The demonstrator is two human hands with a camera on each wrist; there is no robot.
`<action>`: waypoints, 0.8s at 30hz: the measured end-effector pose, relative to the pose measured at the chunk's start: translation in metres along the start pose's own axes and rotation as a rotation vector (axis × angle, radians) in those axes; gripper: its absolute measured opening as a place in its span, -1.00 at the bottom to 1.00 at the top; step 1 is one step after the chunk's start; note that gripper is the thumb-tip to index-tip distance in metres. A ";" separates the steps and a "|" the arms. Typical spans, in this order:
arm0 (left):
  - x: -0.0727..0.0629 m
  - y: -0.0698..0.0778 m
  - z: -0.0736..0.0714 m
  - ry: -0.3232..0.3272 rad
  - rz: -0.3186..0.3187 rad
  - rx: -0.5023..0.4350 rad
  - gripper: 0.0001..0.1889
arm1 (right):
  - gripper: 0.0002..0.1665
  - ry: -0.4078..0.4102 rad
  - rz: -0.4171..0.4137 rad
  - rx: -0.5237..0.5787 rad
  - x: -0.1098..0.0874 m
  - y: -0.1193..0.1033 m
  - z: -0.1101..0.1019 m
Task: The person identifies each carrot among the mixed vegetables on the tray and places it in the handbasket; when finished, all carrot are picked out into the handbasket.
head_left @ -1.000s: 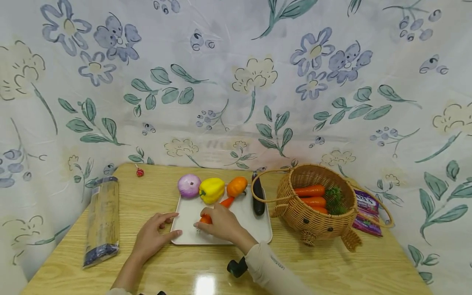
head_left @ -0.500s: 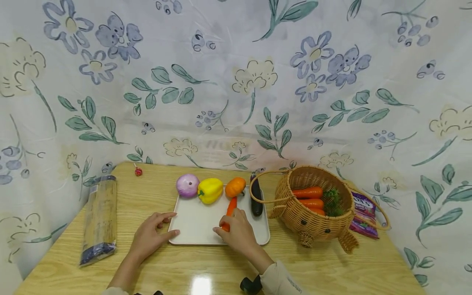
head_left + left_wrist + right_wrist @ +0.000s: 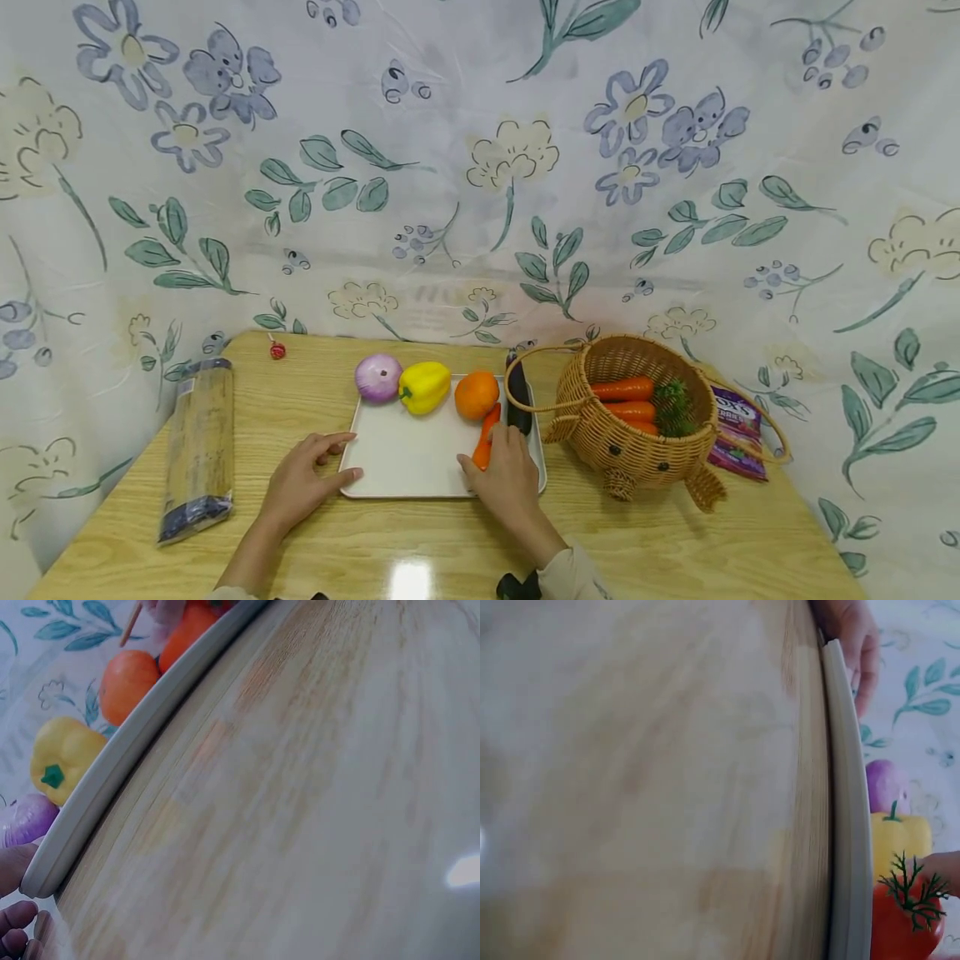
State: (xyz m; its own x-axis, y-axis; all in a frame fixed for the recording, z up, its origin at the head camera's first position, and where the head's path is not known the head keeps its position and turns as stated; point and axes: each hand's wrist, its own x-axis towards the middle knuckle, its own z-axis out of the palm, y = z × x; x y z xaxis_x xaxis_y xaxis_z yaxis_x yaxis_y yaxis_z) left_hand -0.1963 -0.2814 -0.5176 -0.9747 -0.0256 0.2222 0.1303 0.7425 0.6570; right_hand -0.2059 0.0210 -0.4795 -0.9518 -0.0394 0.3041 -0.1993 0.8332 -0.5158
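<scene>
In the head view, my right hand (image 3: 512,482) holds a carrot (image 3: 489,425) on the right part of a white tray (image 3: 405,454). The carrot's tip points at a round orange pumpkin (image 3: 477,396), and its leafy end shows in the right wrist view as a green sprig (image 3: 915,896). My left hand (image 3: 303,479) touches the tray's left edge with thumb and forefinger extended; its other fingers are partly hidden. A purple onion (image 3: 377,377) and a yellow bell pepper (image 3: 424,387) sit along the tray's back. Beside my right hand lies a dark eggplant (image 3: 519,400).
A wicker basket (image 3: 637,454) with several carrots (image 3: 624,389) stands right of the tray, its handle reaching over the eggplant. Behind it lies a purple snack bag (image 3: 735,433). On the left are a long clear-wrapped package (image 3: 197,450) and a red lollipop (image 3: 277,350).
My right hand has turned the carrot and moved it right across the tray, towards the eggplant. The orange pumpkin has shifted slightly and rolled, hiding its stem. My left hand stays put.
</scene>
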 end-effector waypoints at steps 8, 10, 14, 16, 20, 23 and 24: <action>0.000 0.000 -0.001 0.003 -0.001 -0.002 -0.45 | -0.30 0.002 0.115 -0.057 -0.005 0.004 -0.001; 0.000 0.000 -0.001 0.002 -0.003 -0.002 -0.45 | -0.29 0.003 0.122 -0.061 -0.006 0.005 -0.002; 0.000 0.001 0.000 0.000 -0.003 -0.004 -0.44 | -0.35 0.016 0.123 -0.067 -0.008 0.008 -0.004; 0.000 0.001 0.000 0.001 -0.002 -0.006 -0.45 | -0.39 0.033 0.116 -0.074 -0.008 0.010 -0.006; 0.000 0.002 -0.001 -0.001 0.001 -0.002 -0.45 | -0.44 0.062 0.108 -0.086 -0.011 0.013 -0.010; 0.001 0.002 -0.001 -0.004 -0.002 0.003 -0.44 | -0.49 0.073 0.115 -0.057 -0.014 0.015 -0.013; 0.000 0.002 -0.001 -0.005 -0.003 0.005 -0.44 | -0.51 0.077 0.116 -0.044 -0.014 0.016 -0.014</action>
State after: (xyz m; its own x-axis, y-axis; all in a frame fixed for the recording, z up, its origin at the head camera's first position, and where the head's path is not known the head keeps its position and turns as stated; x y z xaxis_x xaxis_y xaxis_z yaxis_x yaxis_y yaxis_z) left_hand -0.1963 -0.2807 -0.5157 -0.9759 -0.0244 0.2169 0.1266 0.7459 0.6539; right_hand -0.1926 0.0422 -0.4810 -0.9469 0.0993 0.3059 -0.0770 0.8534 -0.5155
